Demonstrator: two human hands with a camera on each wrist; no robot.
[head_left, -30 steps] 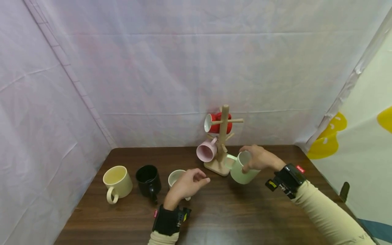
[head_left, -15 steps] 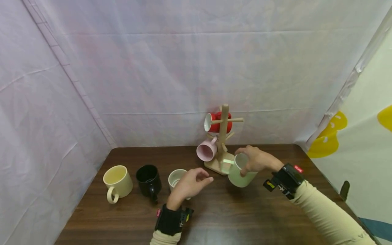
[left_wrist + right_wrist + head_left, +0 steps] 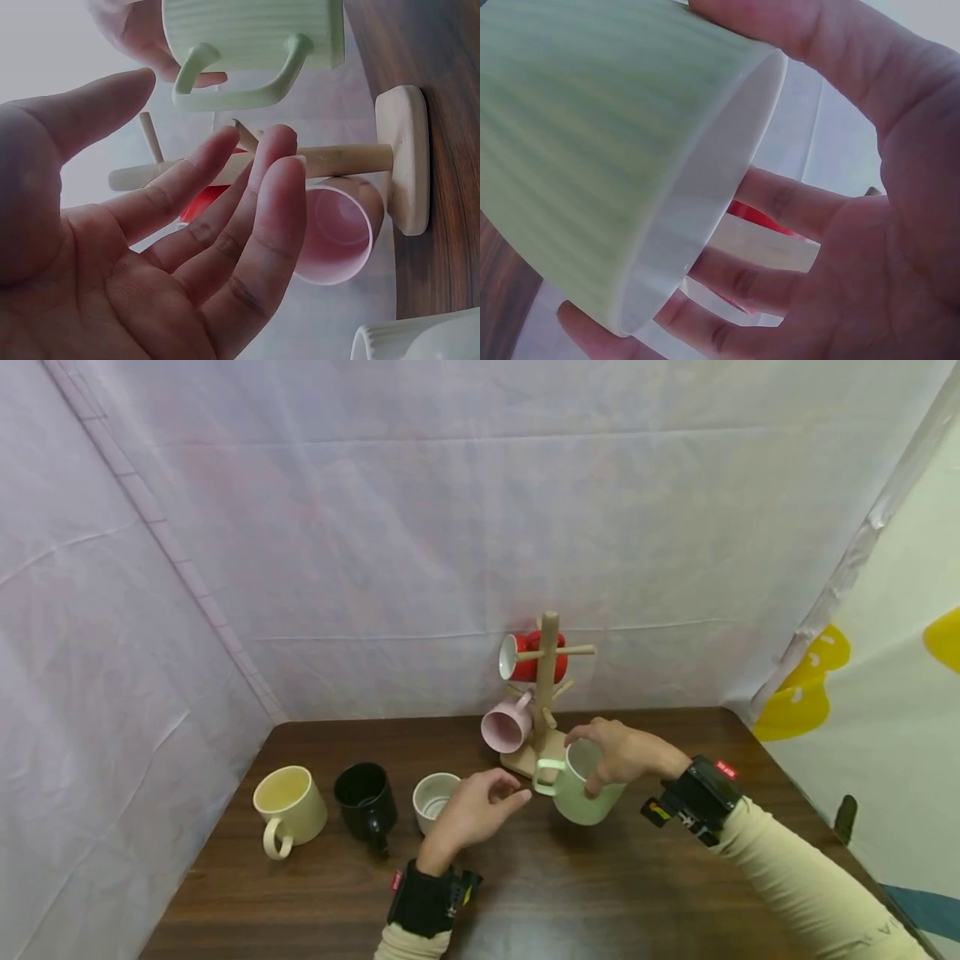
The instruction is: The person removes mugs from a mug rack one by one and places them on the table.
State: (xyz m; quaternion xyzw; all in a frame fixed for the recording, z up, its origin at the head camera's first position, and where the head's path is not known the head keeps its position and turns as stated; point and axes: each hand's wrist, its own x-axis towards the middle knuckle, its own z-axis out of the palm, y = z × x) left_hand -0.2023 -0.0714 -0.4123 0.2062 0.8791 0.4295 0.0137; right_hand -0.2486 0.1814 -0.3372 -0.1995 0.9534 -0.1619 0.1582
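The right hand [image 3: 618, 753] grasps a green mug [image 3: 579, 806] from above, thumb along the near side and fingers round the far side, so the palm sits over the mouth. That hold leaves the handle [image 3: 240, 100] untouched, pointing left toward the other hand. The mug is in front of the base of a wooden rack [image 3: 546, 681], leaning slightly and apparently clear of the bench [image 3: 660, 885].

The left hand [image 3: 476, 810] holds nothing; its fingers are loosely bent, palm turned toward the rack, and it hovers just beside the handle without touching it, probably waiting to steady the mug.

A pink mug [image 3: 506, 730] hangs low on the rack by its handle, mouth outward, since the peg carries its weight. A red mug [image 3: 528, 670] lies sideways higher up, its hanging point partly hidden by the post.

A yellow mug [image 3: 302, 814], a black mug [image 3: 369, 812] and a white cup [image 3: 431, 797] stand upright on the bench to the left, seemingly kept within reach, the white cup partly covered by the left hand
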